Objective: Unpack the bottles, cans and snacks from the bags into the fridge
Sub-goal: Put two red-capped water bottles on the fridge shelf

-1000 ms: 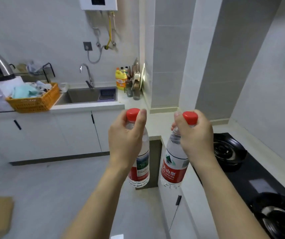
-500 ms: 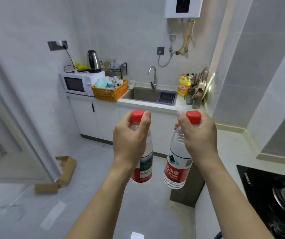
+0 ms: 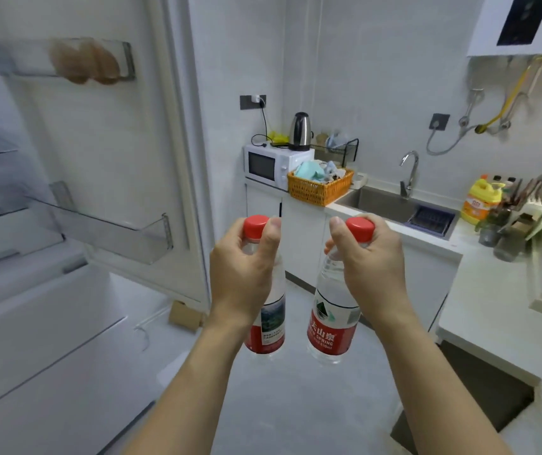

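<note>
Left hand (image 3: 241, 269): fingers curled round left bottle (image 3: 268, 318), upper body hidden.
Right hand (image 3: 373, 269): grasping right bottle (image 3: 333, 318) at neck.
Fridge (image 3: 66, 224): open, left, cut off.

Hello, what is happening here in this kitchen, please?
A person is carrying two water bottles toward an open fridge. The left hand grips one water bottle near its red cap, and the right hand grips the other bottle the same way. Both hang over the floor, not yet put away. The fridge door stands open at the left, with a clear door shelf near the bottles.
</note>
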